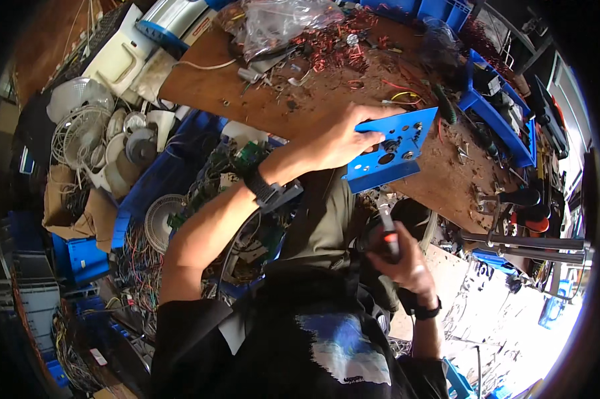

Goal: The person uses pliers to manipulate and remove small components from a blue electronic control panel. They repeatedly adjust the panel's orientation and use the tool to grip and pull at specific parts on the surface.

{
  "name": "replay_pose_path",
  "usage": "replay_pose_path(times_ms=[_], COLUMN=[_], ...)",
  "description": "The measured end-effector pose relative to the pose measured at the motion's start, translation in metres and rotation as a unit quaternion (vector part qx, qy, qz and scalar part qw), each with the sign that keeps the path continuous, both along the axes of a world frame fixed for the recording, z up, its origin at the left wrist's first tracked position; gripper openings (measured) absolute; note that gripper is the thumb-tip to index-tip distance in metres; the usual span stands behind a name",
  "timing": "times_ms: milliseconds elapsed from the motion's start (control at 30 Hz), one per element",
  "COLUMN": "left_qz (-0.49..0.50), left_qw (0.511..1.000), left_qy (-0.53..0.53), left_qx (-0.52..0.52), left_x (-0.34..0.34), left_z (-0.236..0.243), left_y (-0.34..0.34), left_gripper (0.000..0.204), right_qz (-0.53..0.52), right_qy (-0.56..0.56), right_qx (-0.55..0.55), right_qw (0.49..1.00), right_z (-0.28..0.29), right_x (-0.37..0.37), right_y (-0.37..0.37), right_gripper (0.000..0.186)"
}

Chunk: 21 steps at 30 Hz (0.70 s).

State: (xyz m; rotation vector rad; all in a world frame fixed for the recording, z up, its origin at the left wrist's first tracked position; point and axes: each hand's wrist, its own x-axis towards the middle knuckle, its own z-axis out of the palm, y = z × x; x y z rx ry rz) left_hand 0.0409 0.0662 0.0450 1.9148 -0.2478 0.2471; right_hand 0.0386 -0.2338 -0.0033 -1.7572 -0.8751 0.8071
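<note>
Head view, looking down. Blue metal panel (391, 150): flat plate with several round holes and small fittings, held tilted over the near edge of the wooden workbench (247, 93); its lower left corner runs behind the holder's trouser leg, and the fittings are too small to tell apart.

Left hand (340, 138): grips the panel's upper left edge, fingers curled over the top and pressed together, thumb behind the plate and hidden. A dark watch (263, 188) sits on the wrist.

Right hand (406, 263): closed in a fist around the black and red handle of a screwdriver (388, 229), whose pale shaft points up toward the panel's lower edge; whether the tip touches the plate cannot be told. A dark band circles this wrist.

Bench top: heap of copper wire scrap (333, 43), a clear plastic bag (280, 20) with blurred contents, and loose screws and offcuts.

Right rim: blue trays (496, 113) of tools, bent by the lens and partly cut off.

Left, on the floor: white fan grilles (80, 130), blue crates (80, 256) and tangled coloured wiring (137, 266), much of it in shadow.

Lower centre: the person's dark shirt fills the frame and hides what lies beneath.
</note>
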Motion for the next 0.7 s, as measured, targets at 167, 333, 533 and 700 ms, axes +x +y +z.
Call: replay_pose_path(times_ms=[167,333,533,700], left_qz=[-0.012,0.001,0.027,0.037], left_qw=[1.000,1.000,0.998,0.997], left_qy=[0.010,0.013,-0.044,-0.023], left_qx=[-0.006,0.011,0.037,0.062], left_x=[0.003,0.002,-0.004,-0.012], left_z=[-0.006,-0.003,-0.001,0.012], left_y=[-0.001,-0.003,-0.006,-0.008], left_gripper=[0.048,0.046,0.045,0.044], right_qz=[0.173,0.162,0.128,0.116], right_qy=[-0.049,-0.197,-0.205,-0.179], right_qx=[-0.046,0.085,0.082,-0.009], right_qw=[0.983,0.963,0.967,0.977], right_z=[-0.012,-0.071,-0.049,-0.009], right_x=[-0.026,-0.042,-0.026,-0.007], right_y=[0.065,0.123,0.129,0.069], right_gripper=[0.036,0.034,0.023,0.021])
